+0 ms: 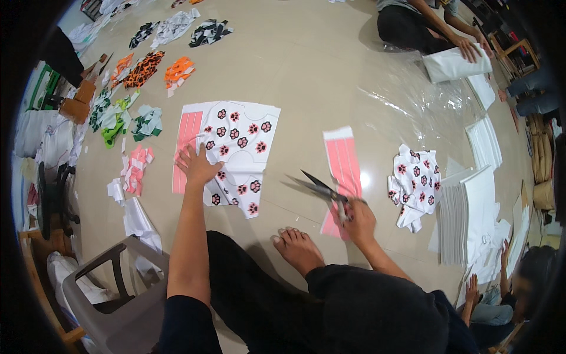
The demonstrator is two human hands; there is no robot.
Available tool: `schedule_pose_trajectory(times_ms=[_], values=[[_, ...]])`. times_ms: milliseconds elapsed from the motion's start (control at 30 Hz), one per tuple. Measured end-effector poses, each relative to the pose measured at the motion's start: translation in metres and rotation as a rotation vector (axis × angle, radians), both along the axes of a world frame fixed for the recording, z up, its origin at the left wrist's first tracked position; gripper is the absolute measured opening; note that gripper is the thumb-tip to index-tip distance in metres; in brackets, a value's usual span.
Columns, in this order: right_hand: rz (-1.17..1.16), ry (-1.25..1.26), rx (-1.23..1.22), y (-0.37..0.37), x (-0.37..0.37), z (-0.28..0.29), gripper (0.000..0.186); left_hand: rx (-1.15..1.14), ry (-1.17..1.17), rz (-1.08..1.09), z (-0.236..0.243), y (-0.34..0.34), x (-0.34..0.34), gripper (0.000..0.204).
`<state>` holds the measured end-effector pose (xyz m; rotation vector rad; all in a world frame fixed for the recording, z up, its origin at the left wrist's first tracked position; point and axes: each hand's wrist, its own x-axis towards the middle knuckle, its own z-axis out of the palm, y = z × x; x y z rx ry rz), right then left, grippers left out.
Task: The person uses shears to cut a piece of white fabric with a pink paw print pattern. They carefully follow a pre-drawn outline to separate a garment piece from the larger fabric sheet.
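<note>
My left hand (198, 165) lies spread and flat on a white fabric piece printed with paw marks (242, 141). Along its left side runs a pink striped band (190, 127), partly beneath my fingers. Curved outlines show on the print. In my right hand (358, 221) is a pair of scissors (324, 189), its dark blades parted and pointing up and left. Under the scissors and right hand lies a pink striped fabric strip (345, 154) with a white end. Farther right rests a cut, crumpled paw-print piece (415, 180).
Heaps of scraps, including orange ones (144, 69), green ones (118, 121) and pink ones (137, 168), lie at left. A grey plastic stool (127, 318) stands lower left. Stacked white fabric (480, 218) is at right. One person holds a white bundle (457, 63); another sits lower right.
</note>
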<state>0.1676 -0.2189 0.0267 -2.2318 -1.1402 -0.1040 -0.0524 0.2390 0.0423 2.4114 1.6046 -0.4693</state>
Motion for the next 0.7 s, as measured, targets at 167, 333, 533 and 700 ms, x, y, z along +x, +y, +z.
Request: schedule_pose_trajectory(times_ms=[167,333,533,700], values=[[0.388,0.353,-0.474,0.051,-0.151,0.000,0.046,0.279,-0.395,-0.191,-0.031,-0.011,0.049,0.091],[-0.061,0.235,-0.072,-0.050,-0.068,0.033,0.045,0.192,-0.352,-0.168,-0.069,-0.028,0.083,0.092],[-0.150,0.177,0.034,-0.072,-0.039,0.021,0.058,0.050,-0.535,-0.630,-0.062,-0.142,0.134,0.076],[-0.172,0.225,-0.020,-0.095,-0.028,0.011,0.057,-0.236,-0.589,-1.003,-0.005,-0.180,0.117,0.069]])
